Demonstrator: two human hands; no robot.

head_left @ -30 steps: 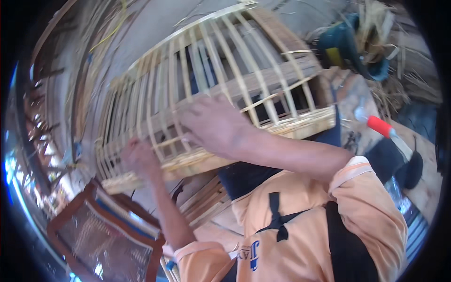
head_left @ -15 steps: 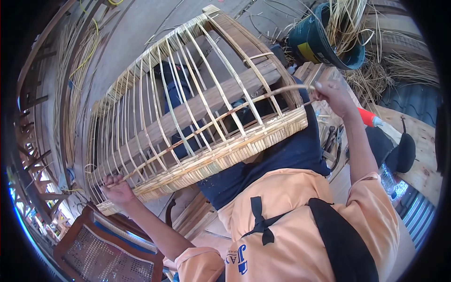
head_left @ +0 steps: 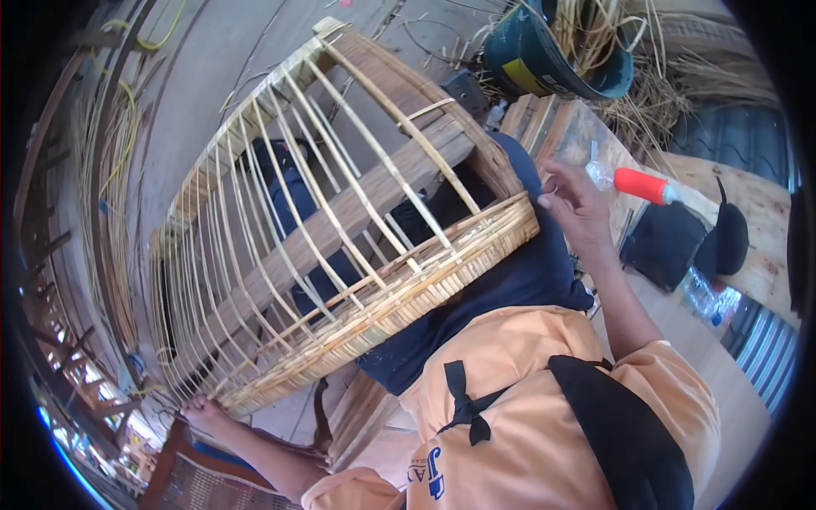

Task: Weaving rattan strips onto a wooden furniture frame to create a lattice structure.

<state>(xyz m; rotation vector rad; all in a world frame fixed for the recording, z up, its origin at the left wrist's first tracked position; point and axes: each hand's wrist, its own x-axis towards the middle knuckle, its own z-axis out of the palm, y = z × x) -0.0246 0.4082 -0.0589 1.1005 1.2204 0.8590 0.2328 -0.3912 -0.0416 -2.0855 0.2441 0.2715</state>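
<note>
A wooden frame (head_left: pixel 484 157) wrapped along its edges with pale rattan lies tilted across my lap. Several cane strands (head_left: pixel 336 204) run over it from the far rail to the near wrapped rail (head_left: pixel 399 310). At the near left corner of the frame, my left hand (head_left: pixel 204 414) is closed around a thin cane strip (head_left: pixel 293 325), which slants in among the strands. My right hand (head_left: pixel 578 208) is raised just beyond the right end of the near rail. Its thumb and fingers are curled but apart, with nothing seen between them.
A dark green bucket (head_left: pixel 557 51) of cane stands at the far right. Wood blocks (head_left: pixel 552 127), a red-wrapped tube (head_left: pixel 642 184), a black cap (head_left: pixel 722 238) and a plastic bottle (head_left: pixel 710 297) lie on the right. Long cane lengths (head_left: pixel 119 229) lie along the left, near a perforated chair seat (head_left: pixel 204 489).
The cane strip has slid left through the strands and out of my right hand, which has opened. My left hand has moved nearer to me, and the frame has shifted slightly left in view.
</note>
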